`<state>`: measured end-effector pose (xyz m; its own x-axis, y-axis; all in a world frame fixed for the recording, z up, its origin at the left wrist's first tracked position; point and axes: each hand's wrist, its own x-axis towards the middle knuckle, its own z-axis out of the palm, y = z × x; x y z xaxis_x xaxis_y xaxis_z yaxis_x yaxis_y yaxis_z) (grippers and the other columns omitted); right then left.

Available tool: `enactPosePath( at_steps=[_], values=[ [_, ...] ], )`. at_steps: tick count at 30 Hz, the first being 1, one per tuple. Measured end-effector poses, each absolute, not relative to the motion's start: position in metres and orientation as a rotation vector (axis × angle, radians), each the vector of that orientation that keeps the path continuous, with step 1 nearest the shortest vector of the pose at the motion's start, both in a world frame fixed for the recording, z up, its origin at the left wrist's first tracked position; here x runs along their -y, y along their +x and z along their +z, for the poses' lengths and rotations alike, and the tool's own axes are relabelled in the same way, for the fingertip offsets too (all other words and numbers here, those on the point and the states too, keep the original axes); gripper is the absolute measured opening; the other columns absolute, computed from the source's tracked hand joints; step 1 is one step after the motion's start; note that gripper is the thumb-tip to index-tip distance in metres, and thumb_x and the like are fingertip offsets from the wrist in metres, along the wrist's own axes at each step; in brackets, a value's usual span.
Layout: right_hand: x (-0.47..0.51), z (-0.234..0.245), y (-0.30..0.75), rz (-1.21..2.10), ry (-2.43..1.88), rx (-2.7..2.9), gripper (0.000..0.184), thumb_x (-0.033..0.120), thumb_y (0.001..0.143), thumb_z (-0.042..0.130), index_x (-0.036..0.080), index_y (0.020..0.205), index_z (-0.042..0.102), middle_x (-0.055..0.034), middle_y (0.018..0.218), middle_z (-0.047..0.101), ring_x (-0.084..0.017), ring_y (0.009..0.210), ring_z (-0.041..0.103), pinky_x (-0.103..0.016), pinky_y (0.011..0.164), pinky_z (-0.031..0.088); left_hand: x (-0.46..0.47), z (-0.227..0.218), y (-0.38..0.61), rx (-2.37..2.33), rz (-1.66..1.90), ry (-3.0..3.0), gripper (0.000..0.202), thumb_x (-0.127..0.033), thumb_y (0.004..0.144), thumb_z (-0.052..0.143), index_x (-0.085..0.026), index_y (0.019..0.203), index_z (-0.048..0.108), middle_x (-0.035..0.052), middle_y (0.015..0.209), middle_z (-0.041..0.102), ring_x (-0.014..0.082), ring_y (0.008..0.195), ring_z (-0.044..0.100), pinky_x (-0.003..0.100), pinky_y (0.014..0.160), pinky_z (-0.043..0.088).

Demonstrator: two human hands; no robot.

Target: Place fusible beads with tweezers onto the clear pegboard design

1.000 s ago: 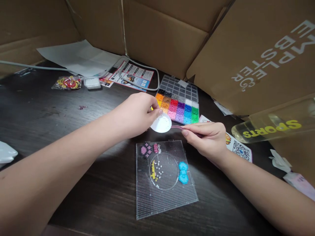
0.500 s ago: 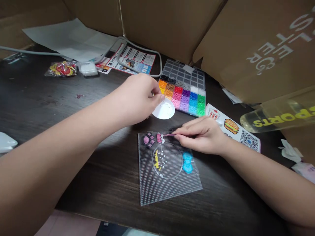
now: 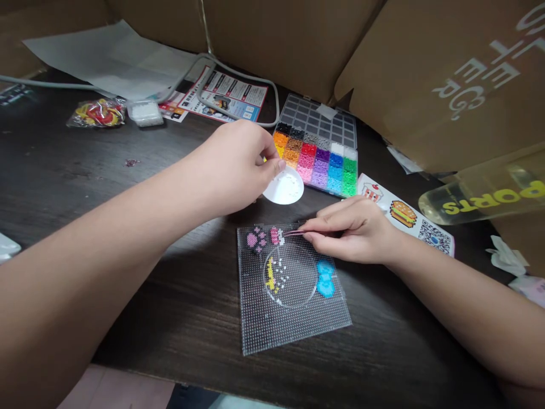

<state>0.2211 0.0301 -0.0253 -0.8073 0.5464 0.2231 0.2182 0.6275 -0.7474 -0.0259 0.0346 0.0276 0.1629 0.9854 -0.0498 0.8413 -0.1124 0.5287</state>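
Where tweezers (image 3: 293, 233) touch, clear pegboard (image 3: 293, 318), pink beads (image 3: 258, 238)

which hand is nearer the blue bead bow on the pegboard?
Right. The right hand sits just above and right of the blue bead bow, holding tweezers. The left hand is farther up-left, pinching the white dish.

Cardboard boxes (image 3: 426, 74), a leaflet (image 3: 223, 95), a grey cable (image 3: 238, 76) and a clear bottle (image 3: 485, 196) surround the dark table (image 3: 63, 170).

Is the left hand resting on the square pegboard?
No, the left hand pinches a small white dish above the dark table, beyond the square pegboard, where only the right hand works with tweezers.
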Motion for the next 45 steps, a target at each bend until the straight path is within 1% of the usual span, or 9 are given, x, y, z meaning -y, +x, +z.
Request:
enactPosePath(
  at_steps=[3, 7, 12, 16, 21, 25, 32, 40, 45],
  values=[
    [-0.0301, -0.0246, 0.2206, 1.037, -0.639, 2.428, 0.017, 0.024, 0.095, 0.073, 0.024, 0.1, 0.09, 0.0016, 0.058, 0.067, -0.009, 0.045, 0.054, -0.023, 0.044, 0.039, -0.0347, 0.0266, -0.026, -1.71, 0.442, 2.037, 0.021, -0.036, 0.094, 0.06, -0.021, 0.084, 0.07, 0.0027, 0.078, 0.071, 0.0256, 0.103, 0.072, 0.033, 0.092, 0.052],
    [-0.0296, -0.0236, 0.2197, 1.017, -0.621, 2.447, 0.017, 0.022, 0.095, 0.072, 0.022, 0.098, 0.089, 0.0017, 0.059, 0.068, -0.008, 0.045, 0.054, -0.023, 0.044, 0.039, -0.0338, 0.0278, -0.0256, -1.695, 0.428, 2.059, 0.023, -0.036, 0.096, 0.059, -0.02, 0.085, 0.071, 0.0045, 0.081, 0.072, 0.0258, 0.102, 0.071, 0.034, 0.093, 0.053],
    [-0.0309, -0.0229, 0.2193, 1.002, -0.557, 2.448, 0.018, 0.018, 0.095, 0.072, 0.02, 0.101, 0.089, 0.0019, 0.059, 0.066, -0.007, 0.046, 0.054, -0.021, 0.044, 0.037, -0.0328, 0.0293, -0.0249, -1.713, 0.406, 2.045, 0.021, -0.035, 0.097, 0.06, -0.021, 0.085, 0.071, 0.0036, 0.077, 0.07, 0.0261, 0.098, 0.071, 0.037, 0.093, 0.051],
    [-0.0319, -0.0226, 0.2194, 1.025, -0.609, 2.464, 0.018, 0.021, 0.095, 0.071, 0.021, 0.101, 0.089, 0.0019, 0.059, 0.065, -0.008, 0.046, 0.054, -0.022, 0.044, 0.038, -0.0318, 0.03, -0.0243, -1.727, 0.388, 2.026, 0.024, -0.038, 0.098, 0.059, -0.021, 0.088, 0.072, 0.0031, 0.072, 0.068, 0.0257, 0.093, 0.07, 0.037, 0.091, 0.05],
    [-0.0322, -0.023, 0.22, 1.034, -0.614, 2.449, 0.019, 0.021, 0.094, 0.073, 0.024, 0.103, 0.089, 0.0023, 0.06, 0.068, -0.008, 0.046, 0.056, -0.022, 0.044, 0.038, -0.0309, 0.0305, -0.0254, -1.721, 0.379, 2.034, 0.023, -0.037, 0.098, 0.058, -0.021, 0.088, 0.072, 0.0031, 0.072, 0.067, 0.0249, 0.09, 0.069, 0.037, 0.088, 0.049],
    [-0.0322, -0.0232, 0.2208, 1.02, -0.607, 2.456, 0.019, 0.021, 0.095, 0.073, 0.022, 0.105, 0.089, 0.0019, 0.06, 0.067, -0.008, 0.046, 0.055, -0.022, 0.044, 0.038, -0.0298, 0.0297, -0.0262, -1.671, 0.408, 2.058, 0.028, -0.042, 0.101, 0.053, -0.022, 0.09, 0.071, 0.0037, 0.073, 0.068, 0.0255, 0.092, 0.069, 0.038, 0.091, 0.049],
    [-0.0322, -0.024, 0.222, 1.01, -0.572, 2.455, 0.02, 0.019, 0.096, 0.074, 0.02, 0.108, 0.089, 0.0006, 0.063, 0.07, -0.009, 0.047, 0.057, -0.022, 0.044, 0.039, -0.03, 0.0302, -0.0235, -1.693, 0.406, 2.039, 0.024, -0.04, 0.098, 0.058, -0.022, 0.088, 0.071, 0.0036, 0.075, 0.069, 0.027, 0.098, 0.071, 0.037, 0.093, 0.05],
    [-0.0326, -0.0237, 0.2205, 0.993, -0.544, 2.461, 0.022, 0.015, 0.095, 0.074, 0.02, 0.112, 0.088, 0.0021, 0.062, 0.067, -0.007, 0.047, 0.055, -0.021, 0.045, 0.038, -0.0313, 0.0304, -0.0229, -1.706, 0.405, 2.02, 0.019, -0.036, 0.096, 0.062, -0.022, 0.086, 0.072, 0.0016, 0.07, 0.068, 0.026, 0.091, 0.072, 0.037, 0.088, 0.048],
    [-0.0321, -0.0237, 0.2213, 0.997, -0.526, 2.464, 0.02, 0.014, 0.096, 0.072, 0.011, 0.11, 0.087, -0.0006, 0.063, 0.068, -0.007, 0.049, 0.056, -0.021, 0.046, 0.038, -0.031, 0.0332, -0.0223, -1.747, 0.344, 1.963, 0.018, -0.035, 0.097, 0.061, -0.023, 0.09, 0.073, -0.0008, 0.065, 0.067, 0.0237, 0.078, 0.073, 0.035, 0.082, 0.048]
  ],
)
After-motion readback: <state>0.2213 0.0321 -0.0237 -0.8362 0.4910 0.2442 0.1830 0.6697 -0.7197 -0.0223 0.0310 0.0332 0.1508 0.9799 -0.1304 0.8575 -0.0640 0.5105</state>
